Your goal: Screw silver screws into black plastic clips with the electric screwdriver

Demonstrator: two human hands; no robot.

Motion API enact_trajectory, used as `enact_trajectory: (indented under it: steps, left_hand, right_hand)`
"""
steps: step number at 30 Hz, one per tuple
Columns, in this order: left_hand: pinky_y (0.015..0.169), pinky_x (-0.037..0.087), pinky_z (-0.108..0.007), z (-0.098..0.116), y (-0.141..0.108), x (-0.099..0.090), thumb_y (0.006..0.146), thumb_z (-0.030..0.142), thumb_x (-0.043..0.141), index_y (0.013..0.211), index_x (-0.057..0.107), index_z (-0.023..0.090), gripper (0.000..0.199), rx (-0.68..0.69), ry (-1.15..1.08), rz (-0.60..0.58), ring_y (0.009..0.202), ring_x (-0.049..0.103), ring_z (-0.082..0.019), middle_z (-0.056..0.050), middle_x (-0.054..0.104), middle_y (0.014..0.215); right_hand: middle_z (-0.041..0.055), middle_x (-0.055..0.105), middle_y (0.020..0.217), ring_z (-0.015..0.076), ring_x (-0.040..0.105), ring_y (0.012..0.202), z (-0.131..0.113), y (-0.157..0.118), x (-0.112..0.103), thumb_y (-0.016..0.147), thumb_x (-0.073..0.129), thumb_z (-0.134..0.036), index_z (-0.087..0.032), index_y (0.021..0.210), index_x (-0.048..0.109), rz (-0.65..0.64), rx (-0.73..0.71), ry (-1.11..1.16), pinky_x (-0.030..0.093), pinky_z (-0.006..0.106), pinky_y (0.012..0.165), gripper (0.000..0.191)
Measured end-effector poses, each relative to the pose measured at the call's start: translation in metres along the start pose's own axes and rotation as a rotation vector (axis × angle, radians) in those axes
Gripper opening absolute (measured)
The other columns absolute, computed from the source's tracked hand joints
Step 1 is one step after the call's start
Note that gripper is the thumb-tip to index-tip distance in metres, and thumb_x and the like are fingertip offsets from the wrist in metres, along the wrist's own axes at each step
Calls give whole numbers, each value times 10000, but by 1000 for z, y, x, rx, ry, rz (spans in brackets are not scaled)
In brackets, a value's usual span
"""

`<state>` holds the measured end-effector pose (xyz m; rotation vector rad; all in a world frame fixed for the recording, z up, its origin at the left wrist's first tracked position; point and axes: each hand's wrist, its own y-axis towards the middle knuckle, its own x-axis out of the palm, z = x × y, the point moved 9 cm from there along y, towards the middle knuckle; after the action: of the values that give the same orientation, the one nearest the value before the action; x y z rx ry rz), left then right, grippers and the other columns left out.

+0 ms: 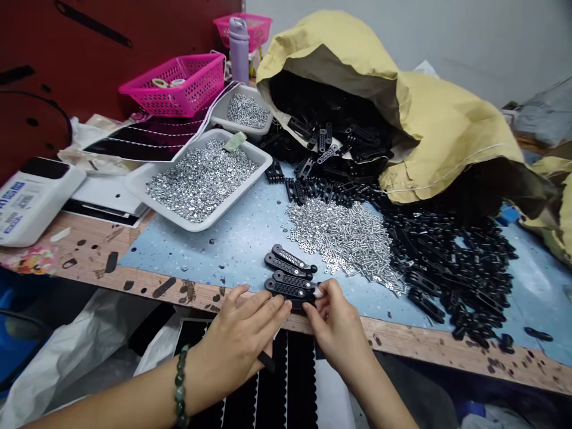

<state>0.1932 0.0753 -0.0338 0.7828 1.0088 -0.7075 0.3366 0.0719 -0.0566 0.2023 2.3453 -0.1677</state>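
Observation:
Several black plastic folding arms (290,262) lie in two groups near the table's front edge, with silvery fasteners showing at their right ends. My left hand (243,330), with a green bead bracelet, reaches over the nearest ones, its fingertips at the lowest. A dark stick-like black piece (267,361) pokes out below its thumb side, held under the palm. At the right ends of those arms, my right hand (337,322) has thumb and fingers closed together. Whatever sits between its fingertips is too small to make out.
Loose screws and nuts (353,238) form a heap beyond my right hand, beside a pile of black parts (451,262). A yellow sack (447,119) spills more parts. A white tray of nuts (205,223), a pink basket (179,95) and a purple bottle (239,53) stand behind.

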Motion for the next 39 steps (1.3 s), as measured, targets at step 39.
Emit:
enact_trajectory:
  steps: [39]
  left_hand:
    - [997,467,-463,-26,-11,-11,880,179,495,1425,319,148,574,-1,-141,45,1253,448,-281,-125,489,1356]
  right_hand:
    - [24,627,706,158,586,633,-25,23,17,821,517,-252,-192,754,648,36,48,213,424,250,567,160]
